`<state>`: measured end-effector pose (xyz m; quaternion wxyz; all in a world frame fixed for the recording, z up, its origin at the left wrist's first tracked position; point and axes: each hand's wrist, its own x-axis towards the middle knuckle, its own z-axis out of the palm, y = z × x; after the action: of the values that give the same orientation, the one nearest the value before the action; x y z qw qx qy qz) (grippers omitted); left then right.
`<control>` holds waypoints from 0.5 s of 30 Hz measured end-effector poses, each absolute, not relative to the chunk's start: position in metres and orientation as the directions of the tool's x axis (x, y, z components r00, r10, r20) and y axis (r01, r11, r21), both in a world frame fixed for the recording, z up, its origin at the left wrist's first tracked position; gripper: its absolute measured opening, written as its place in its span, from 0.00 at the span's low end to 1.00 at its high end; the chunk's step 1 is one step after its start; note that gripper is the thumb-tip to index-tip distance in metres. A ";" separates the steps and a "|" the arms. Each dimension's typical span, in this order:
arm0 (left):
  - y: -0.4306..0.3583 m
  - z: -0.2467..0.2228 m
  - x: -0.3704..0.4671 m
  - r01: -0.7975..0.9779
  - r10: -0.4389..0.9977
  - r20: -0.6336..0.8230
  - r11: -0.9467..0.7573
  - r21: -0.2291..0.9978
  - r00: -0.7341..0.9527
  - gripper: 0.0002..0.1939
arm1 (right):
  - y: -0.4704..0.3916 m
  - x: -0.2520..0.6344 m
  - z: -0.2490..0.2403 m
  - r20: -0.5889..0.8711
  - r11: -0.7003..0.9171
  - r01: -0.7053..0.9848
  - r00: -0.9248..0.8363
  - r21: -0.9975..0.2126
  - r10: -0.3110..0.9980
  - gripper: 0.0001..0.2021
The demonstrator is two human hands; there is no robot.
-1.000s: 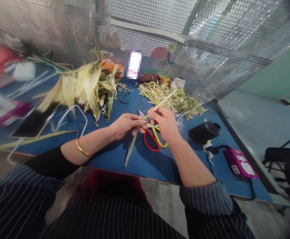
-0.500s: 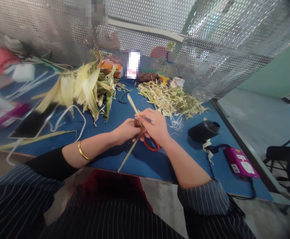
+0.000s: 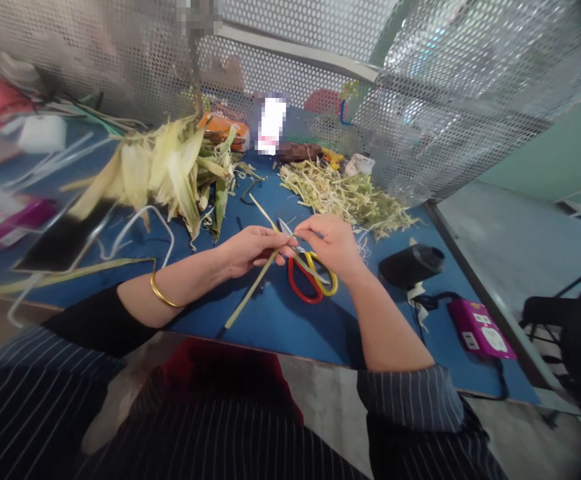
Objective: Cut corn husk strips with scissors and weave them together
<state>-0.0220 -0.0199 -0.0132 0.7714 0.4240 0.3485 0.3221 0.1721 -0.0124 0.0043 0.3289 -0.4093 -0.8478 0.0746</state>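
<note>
My left hand (image 3: 258, 248) pinches narrow corn husk strips (image 3: 252, 290) between thumb and fingers. One end slants down toward the table's front edge, another points up and away, and a third lies over the scissors. My right hand (image 3: 331, 241) is closed just beside it, thumb and forefinger pinching a thin greenish strip end where the pieces cross. Beneath the hands rest scissors with one red and one yellow handle (image 3: 306, 285), blades pointing away; neither hand grips them. Part of the blades is hidden by the fingers.
A heap of corn husks (image 3: 170, 167) lies back left, and a pile of shredded husk (image 3: 340, 190) back right. On the right are a black cylinder (image 3: 410, 265) and a purple power box (image 3: 480, 327) with cables. A white wire hanger (image 3: 140, 213) and black tablet-like panel (image 3: 60, 243) lie left.
My hands have drawn slightly apart, the right one moving right. The crossing strips have spread out, and the scissors' yellow handle and blades now show.
</note>
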 end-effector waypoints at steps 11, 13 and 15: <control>-0.015 -0.010 -0.021 -0.419 0.938 -0.163 0.287 0.861 0.307 0.09 | -0.047 0.129 -0.012 0.051 0.229 0.567 -0.312 -0.791 0.949 0.18; -0.017 -0.010 -0.020 -0.415 0.935 -0.164 0.290 0.862 0.314 0.09 | -0.048 0.122 -0.020 -0.003 0.166 0.513 -0.311 -0.842 0.950 0.17; -0.018 -0.010 -0.021 -0.415 0.927 -0.172 0.308 0.856 0.333 0.09 | -0.048 0.120 -0.025 0.024 0.202 0.556 -0.311 -0.806 0.950 0.18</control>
<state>-0.0205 -0.0176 -0.0104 0.7295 0.3668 0.3489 0.4599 0.1198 -0.0481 -0.0245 0.2737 -0.5191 -0.7254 0.3596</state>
